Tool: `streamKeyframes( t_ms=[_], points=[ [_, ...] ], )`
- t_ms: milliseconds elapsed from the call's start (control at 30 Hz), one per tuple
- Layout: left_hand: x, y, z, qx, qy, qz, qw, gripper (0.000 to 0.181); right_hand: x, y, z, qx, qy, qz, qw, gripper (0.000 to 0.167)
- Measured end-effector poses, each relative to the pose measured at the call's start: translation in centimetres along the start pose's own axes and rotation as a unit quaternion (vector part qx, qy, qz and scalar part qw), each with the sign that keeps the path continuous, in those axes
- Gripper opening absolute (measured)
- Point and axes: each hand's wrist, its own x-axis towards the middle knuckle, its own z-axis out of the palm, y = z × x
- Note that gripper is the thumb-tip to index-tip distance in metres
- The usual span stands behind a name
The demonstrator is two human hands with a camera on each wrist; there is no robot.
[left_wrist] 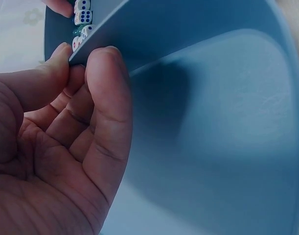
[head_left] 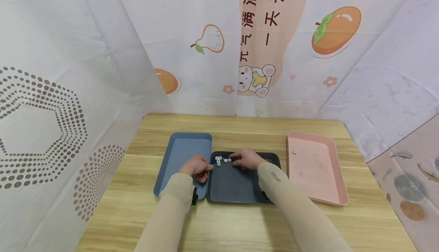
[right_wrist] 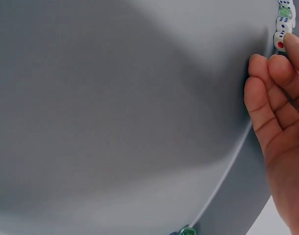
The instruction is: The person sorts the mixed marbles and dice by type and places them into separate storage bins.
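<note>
My left hand [head_left: 197, 167] is at the blue tray's [head_left: 165, 165] right side. In the left wrist view its thumb and forefinger pinch the blue tray's rim [left_wrist: 98, 35]. Just beyond that rim, white dice [left_wrist: 83, 17] and darker pieces bunch together in the dark grey tray [head_left: 236, 187]. My right hand [head_left: 247, 159] reaches into the dark tray by its far wall. One fingertip touches a white die with a red dot [right_wrist: 280, 43] at the end of a row; the other fingers are bent beside the wall.
On the right, a pink tray [head_left: 317, 168] holds one white die [head_left: 295, 152]. A green piece [right_wrist: 188, 231] lies along the dark tray's wall, away from the row. All three trays stand on a wood-grain table [head_left: 240, 225], with a printed cloth [head_left: 205, 88] hanging behind.
</note>
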Motion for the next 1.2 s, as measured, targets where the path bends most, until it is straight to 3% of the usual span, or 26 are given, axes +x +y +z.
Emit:
streamKeyframes(
  t_ms=[467, 1200],
  points=[
    [-0.2, 0.1, -0.1, -0.001, 0.001, 0.000, 1.0000, 0.024, 0.4, 0.0, 0.5, 0.012, 0.006, 0.004, 0.9999, 0.025],
    [-0.1, 0.1, -0.1, -0.005, -0.002, -0.006, 1.0000, 0.024, 0.8, -0.2, 1.1, -0.019, 0.011, -0.001, 0.9998, 0.016]
  ],
)
